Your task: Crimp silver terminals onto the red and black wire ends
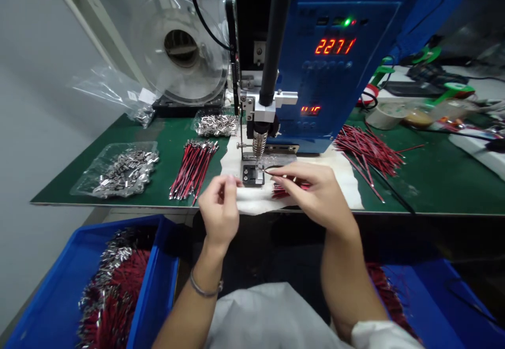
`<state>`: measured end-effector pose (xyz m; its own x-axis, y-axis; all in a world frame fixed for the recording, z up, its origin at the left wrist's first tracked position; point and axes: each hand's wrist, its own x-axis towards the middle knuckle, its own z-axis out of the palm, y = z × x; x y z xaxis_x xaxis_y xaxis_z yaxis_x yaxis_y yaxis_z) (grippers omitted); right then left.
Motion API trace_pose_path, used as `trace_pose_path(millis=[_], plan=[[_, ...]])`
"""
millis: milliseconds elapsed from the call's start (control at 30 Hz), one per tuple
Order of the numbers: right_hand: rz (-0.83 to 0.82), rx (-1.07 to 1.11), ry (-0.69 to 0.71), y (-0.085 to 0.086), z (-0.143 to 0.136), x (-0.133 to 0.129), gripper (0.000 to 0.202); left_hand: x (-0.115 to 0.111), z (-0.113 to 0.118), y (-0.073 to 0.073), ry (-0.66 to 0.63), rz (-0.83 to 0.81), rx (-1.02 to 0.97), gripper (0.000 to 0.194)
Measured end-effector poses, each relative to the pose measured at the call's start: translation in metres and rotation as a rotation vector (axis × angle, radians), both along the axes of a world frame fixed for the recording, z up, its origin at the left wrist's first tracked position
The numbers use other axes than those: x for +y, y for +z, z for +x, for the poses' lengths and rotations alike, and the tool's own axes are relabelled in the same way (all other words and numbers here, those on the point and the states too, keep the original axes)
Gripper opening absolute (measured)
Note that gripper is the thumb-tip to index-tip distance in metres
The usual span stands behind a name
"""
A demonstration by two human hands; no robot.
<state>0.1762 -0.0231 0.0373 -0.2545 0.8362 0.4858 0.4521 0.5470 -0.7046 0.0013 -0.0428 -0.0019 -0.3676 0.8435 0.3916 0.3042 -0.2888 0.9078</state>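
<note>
At the small black fixture (249, 173) under the machine's spring-wrapped tip (259, 141), my right hand (311, 186) pinches a thin dark wire (268, 172). Below that hand, a small bundle of red wires (281, 190) lies on the white cloth (347, 173), partly hidden by the fingers. My left hand (220, 207) is at the table's front edge, left of the fixture, its thumb and fingers pressed together; what they hold, if anything, is too small to name. A row of red wires with metal ends (193, 170) lies just left of it.
Bags of metal parts (128, 170) and a clear tray of them (216, 124) sit at the left. The blue machine (315, 75) stands behind the fixture. Loose red wires (371, 149) lie right. Blue bins (158, 265) with wires are below the table (445, 181) on both sides.
</note>
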Motion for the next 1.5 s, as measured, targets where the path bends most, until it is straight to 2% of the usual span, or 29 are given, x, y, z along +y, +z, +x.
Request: trace_pose_path(millis=[67,100,233,300,400,500,567,667,700,767,867,1000,1067,1133,1200,1267,1367,1500], plan=[[-0.036,0.193,-0.149,-0.009,-0.005,-0.019,0.013,-0.015,0.002,-0.002,-0.108,-0.024,0.108,0.024],[-0.061,0.243,-0.180,-0.013,-0.008,-0.026,0.013,-0.021,0.003,-0.002,-0.174,-0.044,0.154,0.022],[-0.113,0.370,-0.265,-0.022,-0.023,-0.041,0.014,-0.035,0.016,-0.002,-0.422,-0.150,0.170,0.025],[-0.139,0.420,-0.236,-0.021,-0.032,-0.041,0.013,-0.037,0.024,-0.002,-0.457,-0.175,0.115,0.023],[-0.165,0.445,-0.185,-0.018,-0.043,-0.037,0.014,-0.035,0.026,0.000,-0.388,-0.180,0.065,0.028],[-0.130,0.385,-0.157,-0.016,-0.040,-0.036,0.022,-0.027,0.006,0.007,-0.308,-0.172,0.173,0.030],[-0.105,0.333,-0.170,-0.016,-0.029,-0.038,0.023,-0.017,-0.019,0.016,-0.208,-0.169,0.373,0.032],[-0.068,0.269,-0.281,-0.019,-0.008,-0.042,0.010,0.008,-0.056,0.032,0.067,-0.278,0.891,0.037],[-0.058,0.240,-0.314,-0.020,-0.002,-0.044,0.005,0.017,-0.065,0.036,0.109,-0.326,1.022,0.038],[-0.044,0.195,-0.364,-0.023,0.008,-0.047,0.002,0.035,-0.076,0.041,0.135,-0.385,1.201,0.040],[-0.027,0.173,-0.399,-0.025,0.014,-0.047,0.005,0.052,-0.079,0.043,0.130,-0.430,1.327,0.044],[0.026,0.133,-0.393,-0.025,0.018,-0.045,0.010,0.047,-0.082,0.045,0.170,-0.462,1.350,0.050],[0.048,0.119,-0.391,-0.025,0.021,-0.043,0.014,0.033,-0.090,0.044,0.295,-0.330,1.268,0.049],[0.059,0.122,-0.396,-0.027,0.024,-0.041,0.019,0.017,-0.100,0.037,0.403,-0.104,1.142,0.040],[0.063,0.128,-0.404,-0.029,0.027,-0.040,0.021,0.002,-0.111,0.026,0.380,0.079,1.046,0.026],[0.062,0.126,-0.402,-0.032,0.029,-0.039,0.021,-0.010,-0.120,0.013,0.285,0.151,1.016,0.031],[0.051,0.123,-0.386,-0.033,0.028,-0.038,0.020,-0.017,-0.129,-0.001,0.209,0.128,1.045,0.053],[0.040,0.127,-0.373,-0.033,0.026,-0.038,0.021,-0.014,-0.135,-0.006,0.192,0.064,1.080,0.058]])
